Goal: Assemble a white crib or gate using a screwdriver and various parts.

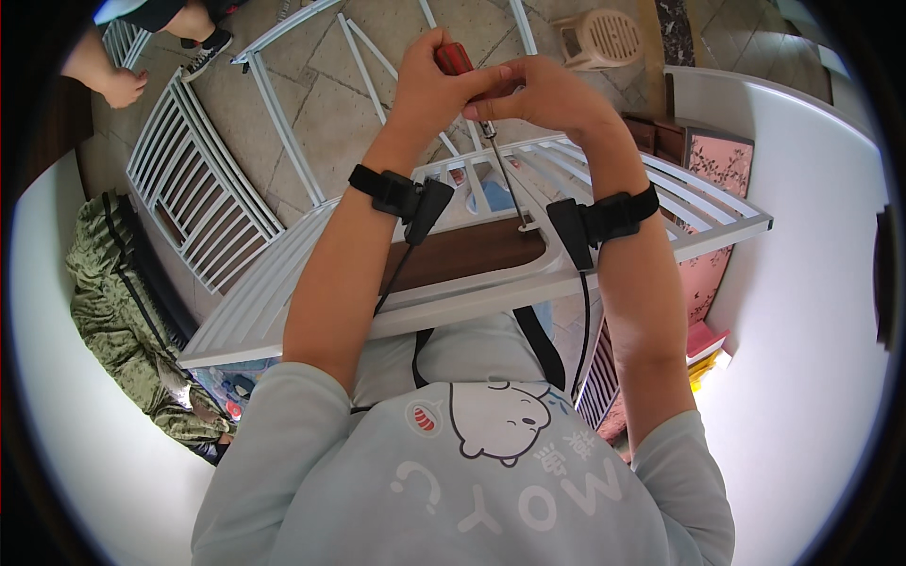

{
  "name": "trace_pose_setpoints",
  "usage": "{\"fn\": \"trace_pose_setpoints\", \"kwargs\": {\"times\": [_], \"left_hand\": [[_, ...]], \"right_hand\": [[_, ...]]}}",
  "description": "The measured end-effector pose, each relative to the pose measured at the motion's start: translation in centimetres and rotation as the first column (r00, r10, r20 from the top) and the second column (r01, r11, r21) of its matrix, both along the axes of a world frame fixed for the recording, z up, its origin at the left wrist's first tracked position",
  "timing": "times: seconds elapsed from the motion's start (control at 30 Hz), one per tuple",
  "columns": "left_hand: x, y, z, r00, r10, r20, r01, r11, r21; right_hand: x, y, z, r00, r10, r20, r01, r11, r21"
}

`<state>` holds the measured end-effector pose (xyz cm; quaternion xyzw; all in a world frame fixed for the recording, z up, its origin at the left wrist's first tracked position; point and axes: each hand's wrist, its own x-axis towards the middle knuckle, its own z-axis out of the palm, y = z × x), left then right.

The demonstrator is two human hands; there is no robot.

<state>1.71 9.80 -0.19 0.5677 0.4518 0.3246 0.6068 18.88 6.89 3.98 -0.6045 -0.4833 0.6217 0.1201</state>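
My left hand (427,83) is wrapped round the red handle of a long screwdriver (453,58). Beside it, my right hand (557,94) has thumb and fingers closed about the lower part of that handle, partly hiding it. The thin metal shaft slants down toward me, its tip at a small light fitting (528,226) by the corner of a dark brown panel (462,253). That panel sits in a white slatted frame (717,231), which lies across in front of my body, under both forearms.
Another white slatted panel (203,189) lies at the left, next to white rails (278,132) on the tiled floor. A beige plastic stool (604,40) stands at the far right. Another person's hand (125,88) and shoe (206,55) show at the upper left. Green fabric (113,302) lies left.
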Motion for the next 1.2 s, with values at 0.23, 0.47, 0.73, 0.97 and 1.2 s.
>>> {"fn": "trace_pose_setpoints", "kwargs": {"times": [0.23, 0.47, 0.73, 0.97, 1.2], "left_hand": [[1.1, -0.1, 1.8, 0.941, 0.086, -0.328, -0.042, 0.989, 0.139], [-0.6, -3.5, -2.2, 0.983, -0.079, -0.168, 0.038, 0.972, -0.231], [1.5, -10.0, -4.2, 0.525, -0.806, 0.274, 0.808, 0.371, -0.458], [1.6, -9.5, -3.0, 0.433, -0.897, -0.085, 0.856, 0.439, -0.275], [1.0, -10.4, -2.9, 0.451, -0.869, -0.202, 0.885, 0.465, -0.023]], "right_hand": [[-0.5, -0.3, 0.8, 1.0, -0.006, -0.01, 0.008, 0.99, 0.14], [1.6, -1.0, 0.8, 0.982, -0.108, -0.153, 0.111, 0.994, 0.014], [5.1, -4.5, 6.9, 0.718, -0.695, 0.036, 0.636, 0.675, 0.374], [7.4, -18.2, 22.0, -0.188, -0.873, -0.45, 0.686, -0.444, 0.576], [2.8, -30.5, 8.3, 0.179, -0.951, 0.252, 0.969, 0.214, 0.12]]}}
